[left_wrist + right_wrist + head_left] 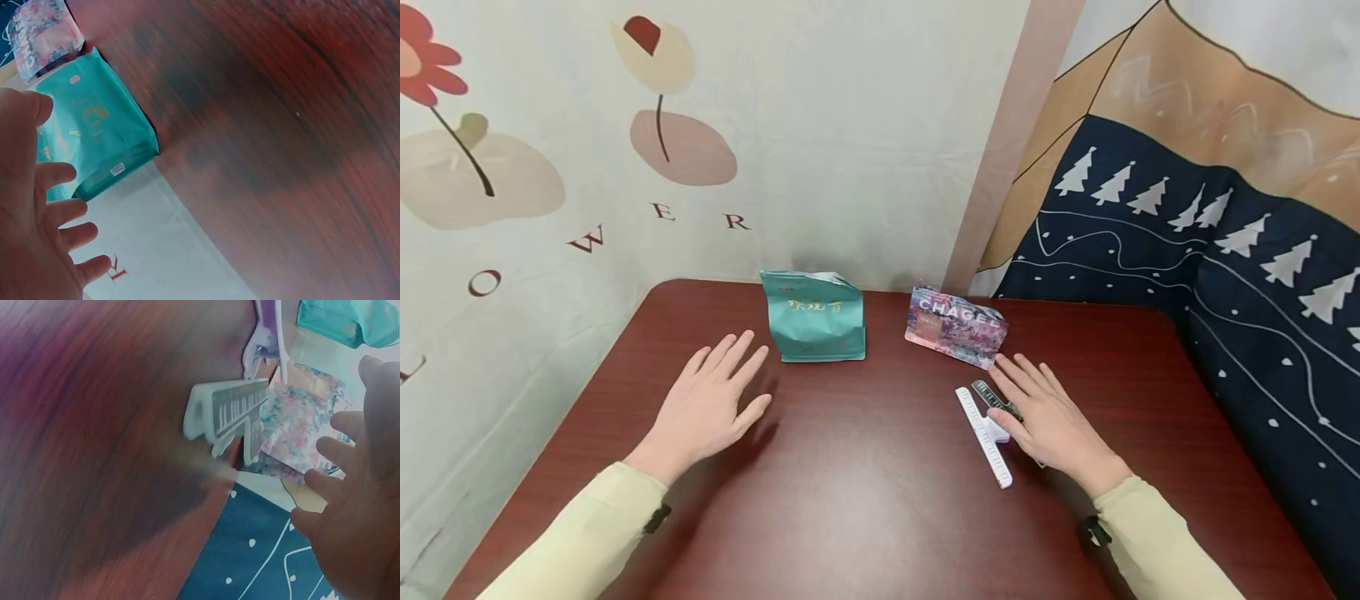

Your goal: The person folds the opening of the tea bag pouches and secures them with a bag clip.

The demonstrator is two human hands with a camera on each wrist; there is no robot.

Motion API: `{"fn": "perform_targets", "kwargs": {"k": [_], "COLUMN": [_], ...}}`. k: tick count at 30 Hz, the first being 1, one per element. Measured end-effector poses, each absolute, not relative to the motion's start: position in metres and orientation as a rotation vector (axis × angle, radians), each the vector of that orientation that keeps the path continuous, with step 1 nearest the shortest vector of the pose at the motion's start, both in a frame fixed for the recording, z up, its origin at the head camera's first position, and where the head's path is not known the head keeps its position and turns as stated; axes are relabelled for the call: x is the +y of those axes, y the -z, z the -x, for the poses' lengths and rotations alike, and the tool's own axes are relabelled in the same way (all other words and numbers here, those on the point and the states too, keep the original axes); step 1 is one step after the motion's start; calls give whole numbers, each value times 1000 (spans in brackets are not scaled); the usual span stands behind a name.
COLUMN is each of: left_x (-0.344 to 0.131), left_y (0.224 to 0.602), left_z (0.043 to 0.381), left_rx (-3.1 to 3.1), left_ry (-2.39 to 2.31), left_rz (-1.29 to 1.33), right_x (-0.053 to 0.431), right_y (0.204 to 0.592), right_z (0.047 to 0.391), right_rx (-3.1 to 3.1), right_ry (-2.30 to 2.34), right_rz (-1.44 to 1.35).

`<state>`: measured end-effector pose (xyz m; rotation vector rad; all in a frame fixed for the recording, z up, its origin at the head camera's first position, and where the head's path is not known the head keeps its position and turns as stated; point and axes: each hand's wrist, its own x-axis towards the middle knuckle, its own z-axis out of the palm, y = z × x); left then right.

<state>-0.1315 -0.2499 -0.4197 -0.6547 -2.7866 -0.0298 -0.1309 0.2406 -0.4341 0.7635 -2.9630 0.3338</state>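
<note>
Pale-green sleeves (576,529) over the near side of a dark red table (865,517): toward the left edge, a left hand (703,408) open, fingers straight, with hold of nothing; toward the right edge, a right hand (1048,421), equally open and empty-palmed, close over a dark clip (989,397), contact impossible to tell. Just beside, a white clip (981,432) loose on the tabletop, well short of the far edge. Beyond, near the far edge, a teal bag (816,325) upright left of the middle and a patterned bag (958,329) at an angle right of it, near the right fingertips. Farthest, printed cloth (865,125). Seemingly a ready stage before any grip; next, probably, need for curled right fingers round a clip, or for a steadied bag.
</note>
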Motion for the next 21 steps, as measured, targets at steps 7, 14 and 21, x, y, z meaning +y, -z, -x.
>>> {"fn": "perform_targets", "kwargs": {"k": [7, 14, 21], "left_x": [-245, -235, -227], "left_y": [419, 413, 409], "left_z": [129, 130, 129], "left_rx": [-2732, -2651, -2608], "left_ry": [51, 82, 111], "left_rz": [685, 743, 770], "right_x": [231, 226, 220], "right_y": [435, 428, 425], "right_z": [131, 132, 135], "right_rx": [-2969, -2979, -2946], "right_ry": [-392, -439, -536], "right_rz": [-766, -740, -708]}}
